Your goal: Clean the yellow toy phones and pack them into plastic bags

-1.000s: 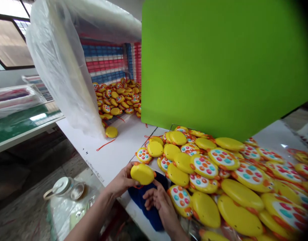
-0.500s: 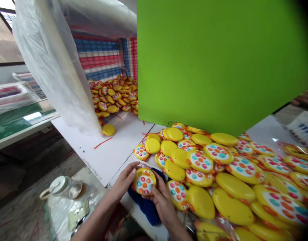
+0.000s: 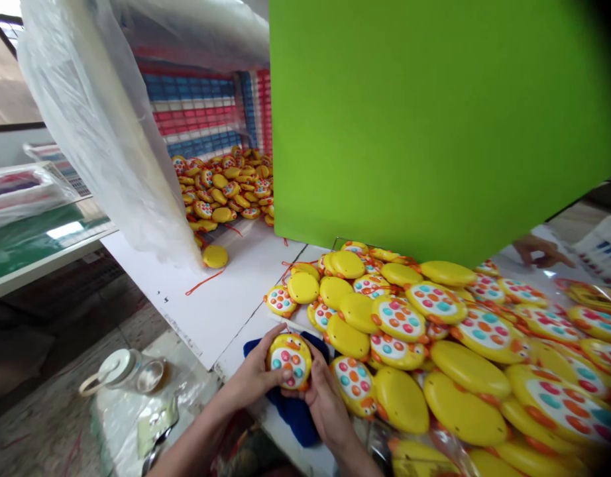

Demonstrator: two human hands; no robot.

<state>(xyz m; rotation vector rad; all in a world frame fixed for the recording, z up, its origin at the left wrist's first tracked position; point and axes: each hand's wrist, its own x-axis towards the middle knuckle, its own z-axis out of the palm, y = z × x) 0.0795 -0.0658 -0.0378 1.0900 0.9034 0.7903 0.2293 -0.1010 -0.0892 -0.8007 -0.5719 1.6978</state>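
Note:
Both my hands hold one round yellow toy (image 3: 289,358) with coloured buttons facing up, just above a blue cloth (image 3: 293,411) at the table's near edge. My left hand (image 3: 253,377) wraps its left side with the thumb on the button face. My right hand (image 3: 323,401) grips its right and lower edge. A big heap of the same yellow toys (image 3: 435,344) lies directly to the right, some face up, some face down.
A large green board (image 3: 435,119) stands behind the heap. A second pile of toys (image 3: 226,189) lies further back under a clear plastic sheet (image 3: 111,132). A lidded jar (image 3: 121,371) sits low on the left. Another person's hand (image 3: 537,250) shows at far right.
A second ago the toy showed its plain yellow back in my left hand; it was turned face up and both hands closed on it, lowering slightly toward the cloth.

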